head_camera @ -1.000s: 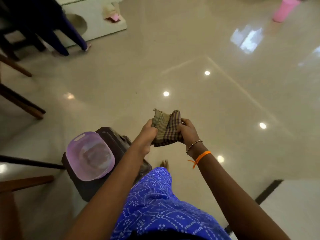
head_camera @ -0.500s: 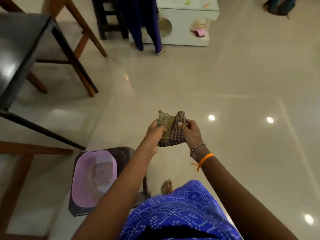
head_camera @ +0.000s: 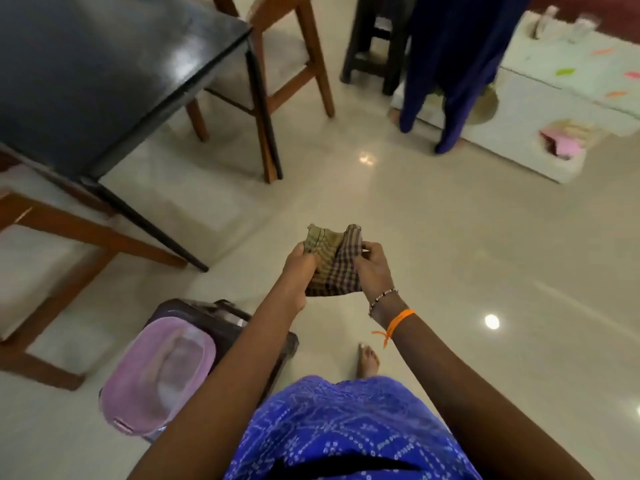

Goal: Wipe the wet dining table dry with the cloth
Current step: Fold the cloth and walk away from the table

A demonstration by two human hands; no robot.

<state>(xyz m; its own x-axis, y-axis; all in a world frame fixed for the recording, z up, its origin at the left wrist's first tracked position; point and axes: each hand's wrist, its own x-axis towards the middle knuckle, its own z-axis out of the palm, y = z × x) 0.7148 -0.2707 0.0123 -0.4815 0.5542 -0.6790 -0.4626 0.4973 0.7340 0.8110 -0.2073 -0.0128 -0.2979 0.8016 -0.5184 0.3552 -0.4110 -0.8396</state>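
A bunched checked cloth, olive and brown, is held in front of me over the floor. My left hand grips its left side and my right hand grips its right side. The dark glossy dining table fills the upper left, well ahead and to the left of both hands. I cannot tell from here whether its top is wet.
A pink basin sits on a dark stool at my lower left. Wooden chairs stand around the table. Another person's legs in dark blue are at the upper right beside a white block. The floor is shiny tile.
The view has swung left and up, so the table and chairs have come into sight. Both hands keep holding the cloth in the same way.
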